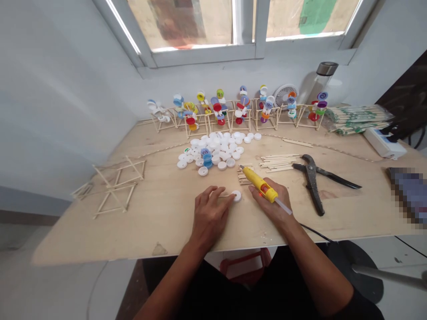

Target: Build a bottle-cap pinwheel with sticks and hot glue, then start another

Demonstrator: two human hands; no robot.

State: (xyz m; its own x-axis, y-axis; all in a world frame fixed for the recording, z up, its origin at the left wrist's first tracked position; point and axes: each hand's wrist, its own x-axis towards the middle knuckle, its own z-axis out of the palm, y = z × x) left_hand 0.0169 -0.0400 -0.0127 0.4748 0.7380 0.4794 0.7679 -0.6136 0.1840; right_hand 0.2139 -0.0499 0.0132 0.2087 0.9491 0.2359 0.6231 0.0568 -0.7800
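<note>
A white bottle cap (236, 196) lies flat on the board, touched at its edge by the fingertips (224, 194) of the left hand (210, 218). That hand is open, resting palm down with its fingers reaching forward, not closed around the cap. The right hand (270, 200) is closed around a yellow glue gun (260, 186), its nozzle pointing away from the person, a clear glue stick (283, 206) jutting from the back and a black cable (315, 232) trailing off the board's edge.

Just beyond the nozzle lie short wooden sticks (245, 175), with more sticks (276, 163) to their right. Black-handled shears (313, 178) rest further right. A heap of white caps (213, 151) holds a small stack of blue caps (207, 158).

The plywood board (150, 231) also carries stick frames (116, 186) at left and a row of cap models (233, 111) against the white wall (66, 98), under a window (193, 26). Beyond them stand a glass bottle (322, 80) and a small fan (285, 95); a bagged stick bundle (356, 120) and a power strip (383, 143) sit at right. A red stool (247, 266) shows below the board.
</note>
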